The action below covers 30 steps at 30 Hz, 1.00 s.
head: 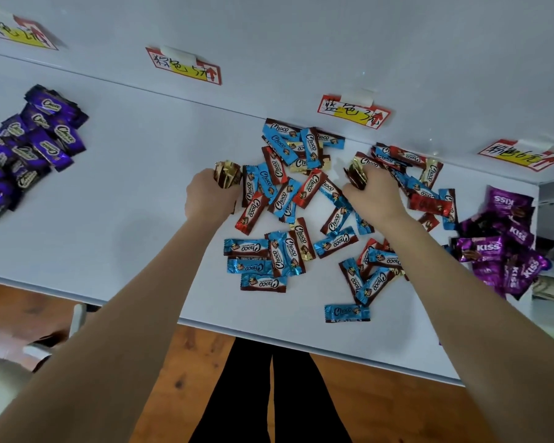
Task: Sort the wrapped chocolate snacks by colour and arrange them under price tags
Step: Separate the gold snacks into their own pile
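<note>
gold snacks (227, 179) are clutched in l hand (210, 196) and r hand (376, 193) at the mixed pile (282, 199) nr the back edge of the bench (125, 203); remaining golds are best plucked singly, w/o dragging blues/reds.

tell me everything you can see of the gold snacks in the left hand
The gold-wrapped snacks are a small bunch of shiny, crinkled foil wrappers with dark brown parts. How many there are cannot be told. The left hand grips them in a fist, so only their far ends stick out past the fingers. They are held over the white surface, just left of the mixed pile of blue and red Choco snacks.
</note>
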Each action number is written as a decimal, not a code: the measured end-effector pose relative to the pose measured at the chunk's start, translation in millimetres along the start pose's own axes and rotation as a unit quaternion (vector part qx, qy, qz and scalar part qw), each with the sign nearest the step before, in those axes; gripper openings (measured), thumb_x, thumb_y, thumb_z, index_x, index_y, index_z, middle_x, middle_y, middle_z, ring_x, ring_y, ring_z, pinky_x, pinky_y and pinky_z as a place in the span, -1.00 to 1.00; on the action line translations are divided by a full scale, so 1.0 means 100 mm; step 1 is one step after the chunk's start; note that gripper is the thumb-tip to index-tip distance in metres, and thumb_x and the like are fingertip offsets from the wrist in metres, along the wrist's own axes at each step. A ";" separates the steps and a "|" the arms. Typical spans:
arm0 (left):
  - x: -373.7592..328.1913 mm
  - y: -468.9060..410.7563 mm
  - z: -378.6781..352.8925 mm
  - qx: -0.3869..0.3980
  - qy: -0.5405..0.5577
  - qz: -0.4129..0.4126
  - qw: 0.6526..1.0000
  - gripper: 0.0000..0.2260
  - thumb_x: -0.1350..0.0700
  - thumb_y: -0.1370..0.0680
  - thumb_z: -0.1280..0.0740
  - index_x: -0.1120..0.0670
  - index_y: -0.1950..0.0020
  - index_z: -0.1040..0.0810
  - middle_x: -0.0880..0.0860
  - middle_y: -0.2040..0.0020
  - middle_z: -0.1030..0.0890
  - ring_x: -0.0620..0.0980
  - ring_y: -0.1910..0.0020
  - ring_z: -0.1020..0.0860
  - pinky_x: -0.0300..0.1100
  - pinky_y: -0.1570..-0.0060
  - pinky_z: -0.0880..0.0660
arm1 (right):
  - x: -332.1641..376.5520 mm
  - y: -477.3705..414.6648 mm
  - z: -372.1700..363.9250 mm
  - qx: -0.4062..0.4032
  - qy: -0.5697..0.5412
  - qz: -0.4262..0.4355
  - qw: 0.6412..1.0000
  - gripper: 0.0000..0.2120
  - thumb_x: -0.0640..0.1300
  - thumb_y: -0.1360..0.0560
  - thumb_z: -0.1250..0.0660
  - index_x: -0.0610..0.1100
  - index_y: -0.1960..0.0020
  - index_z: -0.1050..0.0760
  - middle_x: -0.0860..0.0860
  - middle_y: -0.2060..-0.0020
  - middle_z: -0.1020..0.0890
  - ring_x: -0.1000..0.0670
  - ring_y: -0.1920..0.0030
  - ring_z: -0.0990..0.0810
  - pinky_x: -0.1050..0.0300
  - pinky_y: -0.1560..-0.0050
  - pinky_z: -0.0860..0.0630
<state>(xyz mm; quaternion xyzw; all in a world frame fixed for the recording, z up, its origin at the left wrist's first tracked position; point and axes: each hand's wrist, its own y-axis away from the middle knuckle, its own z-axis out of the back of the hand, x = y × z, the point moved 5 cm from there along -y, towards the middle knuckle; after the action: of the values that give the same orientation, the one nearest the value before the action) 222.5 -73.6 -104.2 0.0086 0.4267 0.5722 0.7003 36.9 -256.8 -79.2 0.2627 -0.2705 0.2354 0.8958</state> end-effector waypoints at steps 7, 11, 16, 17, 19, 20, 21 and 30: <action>0.09 0.28 0.02 0.042 0.095 -0.014 0.995 -0.89 0.21 -0.54 -0.26 0.10 0.18 -0.42 -0.03 0.32 -0.49 -0.20 0.43 -0.48 -0.35 0.48 -0.37 | 0.33 -0.38 -0.21 -0.001 0.099 0.076 0.992 -0.70 -0.24 -0.51 -0.26 -0.26 -0.23 -0.43 -0.20 -0.15 -0.53 -0.16 -0.16 -0.49 0.10 -0.05 -0.40; 0.12 0.38 0.03 0.066 0.139 0.006 0.988 -0.93 0.24 -0.54 -0.26 0.12 0.14 -0.44 0.07 0.26 -0.55 -0.11 0.26 -0.60 -0.25 0.36 -0.45 | 0.34 -0.42 -0.28 0.000 0.143 0.072 0.987 -0.62 -0.22 -0.49 -0.32 -0.24 -0.28 -0.38 -0.19 -0.18 -0.53 -0.18 -0.19 -0.49 0.02 -0.14 -0.42; 0.10 0.45 0.06 0.056 0.164 0.018 0.985 -0.92 0.23 -0.52 -0.29 0.14 0.00 -0.43 0.20 0.09 -0.58 0.23 0.03 -0.59 0.12 0.05 -0.53 | 0.22 -0.37 -0.24 0.020 0.098 0.009 0.995 -0.56 -0.12 -0.45 -0.41 -0.26 -0.22 -0.35 -0.17 -0.15 -0.55 -0.19 -0.15 -0.51 0.08 0.00 -0.40; 0.08 0.46 0.07 0.058 0.165 0.015 0.984 -0.93 0.23 -0.52 -0.29 0.11 0.03 -0.43 0.16 0.13 -0.58 0.21 0.07 -0.60 0.11 0.07 -0.54 | 0.20 -0.34 -0.21 0.028 0.082 0.001 0.996 -0.56 -0.11 -0.44 -0.42 -0.26 -0.20 -0.36 -0.17 -0.14 -0.55 -0.18 -0.14 -0.51 0.10 0.03 -0.38; 0.05 0.49 0.08 0.057 0.165 0.005 0.985 -0.91 0.23 -0.51 -0.30 0.06 0.12 -0.42 0.08 0.21 -0.56 0.11 0.17 -0.56 0.04 0.14 -0.53 | 0.15 -0.25 -0.13 0.032 0.050 -0.012 0.998 -0.59 -0.10 -0.42 -0.43 -0.26 -0.16 -0.39 -0.15 -0.10 -0.56 -0.15 -0.11 -0.52 0.12 0.04 -0.37; 0.02 0.50 0.08 0.059 0.163 -0.004 0.985 -0.91 0.23 -0.51 -0.30 0.06 0.13 -0.42 0.07 0.23 -0.56 0.08 0.21 -0.53 0.00 0.18 -0.52 | 0.12 -0.19 -0.09 0.030 0.036 -0.015 0.999 -0.60 -0.11 -0.41 -0.44 -0.25 -0.15 -0.41 -0.14 -0.08 -0.56 -0.13 -0.09 -0.53 0.14 0.04 -0.37; 0.00 0.53 0.07 0.061 0.160 -0.014 0.985 -0.93 0.22 -0.51 -0.31 0.09 0.13 -0.43 0.09 0.23 -0.57 0.05 0.23 -0.52 -0.04 0.22 -0.50 | 0.10 -0.12 -0.04 0.026 0.024 -0.017 0.999 -0.61 -0.13 -0.41 -0.45 -0.25 -0.14 -0.42 -0.13 -0.07 -0.57 -0.11 -0.08 -0.53 0.15 0.03 -0.38; -0.36 0.93 0.24 0.068 0.156 -0.109 0.979 -0.91 0.22 -0.52 -0.32 0.11 0.12 -0.42 -0.06 0.37 -0.47 -0.35 0.52 -0.46 -0.48 0.56 -0.32 | 0.20 0.53 0.51 -0.090 -0.047 0.018 0.995 -0.75 -0.18 -0.51 -0.32 -0.22 -0.15 -0.44 0.02 0.08 -0.51 0.08 0.08 -0.46 0.35 0.12 -0.34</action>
<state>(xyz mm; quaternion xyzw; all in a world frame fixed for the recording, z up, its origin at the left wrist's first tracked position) 163.9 -59.8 -21.1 -0.0794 0.5669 0.4566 0.6810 3.5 -241.6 -12.5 0.1874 -0.3372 0.2133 0.8976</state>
